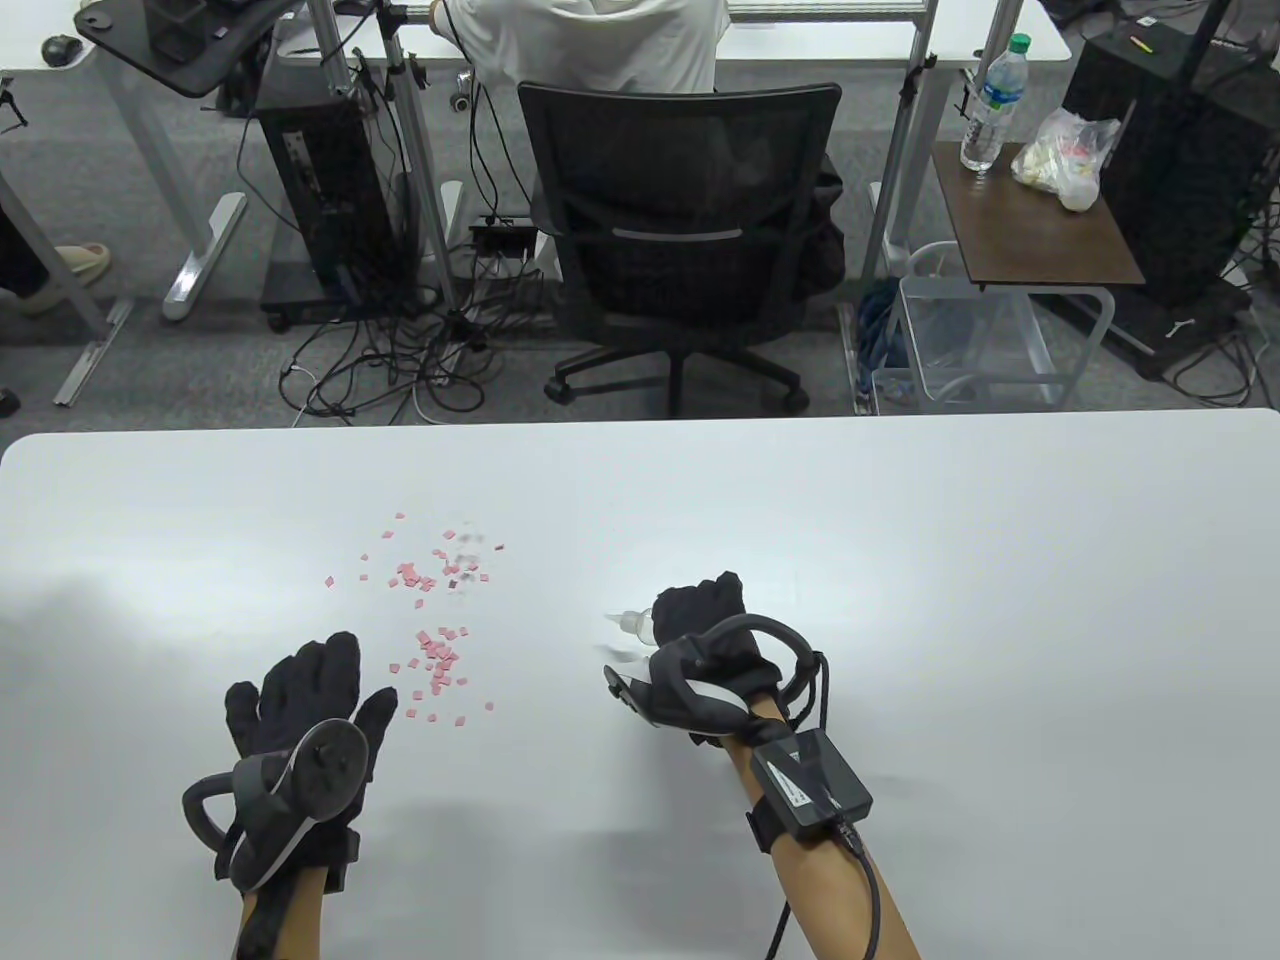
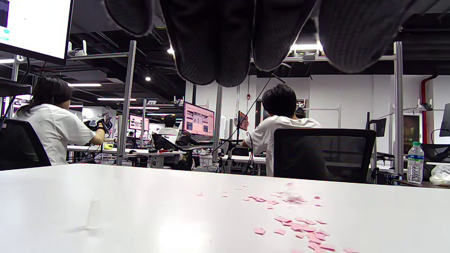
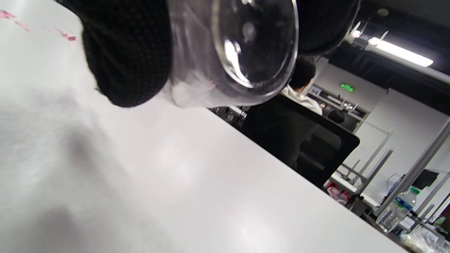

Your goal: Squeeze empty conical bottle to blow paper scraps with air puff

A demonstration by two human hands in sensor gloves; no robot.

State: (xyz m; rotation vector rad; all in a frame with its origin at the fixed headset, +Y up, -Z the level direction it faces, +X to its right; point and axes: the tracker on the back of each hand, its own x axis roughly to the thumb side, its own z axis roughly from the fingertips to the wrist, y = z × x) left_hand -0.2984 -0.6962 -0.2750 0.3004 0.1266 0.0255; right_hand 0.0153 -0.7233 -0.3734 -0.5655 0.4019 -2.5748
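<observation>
Several small pink paper scraps [image 1: 432, 620] lie scattered on the white table [image 1: 900, 560], left of centre; some at the far end look blurred. They also show in the left wrist view [image 2: 299, 225]. My right hand [image 1: 700, 650] grips a clear conical bottle [image 1: 632, 625] lying sideways above the table, its nozzle pointing left toward the scraps. The right wrist view shows the bottle's round base [image 3: 246, 45] between gloved fingers [image 3: 126, 52]. My left hand [image 1: 300, 720] rests flat on the table, fingers spread, just left of the nearest scraps, holding nothing.
A small clear cap [image 2: 94, 214] stands on the table in the left wrist view. A black office chair [image 1: 680, 230] stands beyond the table's far edge. A side table with a water bottle [image 1: 990, 100] is at the back right.
</observation>
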